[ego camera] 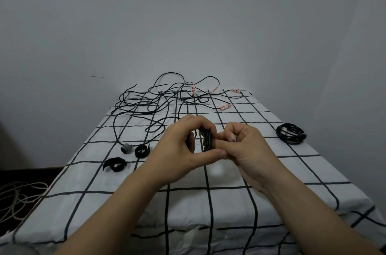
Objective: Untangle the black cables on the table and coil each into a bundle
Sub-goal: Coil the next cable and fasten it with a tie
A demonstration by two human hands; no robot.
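Checked tablecloth [229, 198] carries tangled black cables [154, 102] at the far end. Left hand [179, 150] curls round a coiled cable [206, 137], right hand [248, 146] pinching beside it. Finished bundle [291, 133] lies right.

Coiled black cable [206, 138] largely covered by the left hand [177, 150], white piece [231, 137] mostly concealed within the right hand [248, 148], tag [226, 106] print too small to be read, pale cords [18, 198] cut off at the left edge.

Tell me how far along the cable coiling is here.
Done: one finished bundle lies at the right of the table. In hand: the left hand grips a second coil while the right hand pinches a whitish piece beside it. Left: the tangle at the far end; two black straps lie unused.
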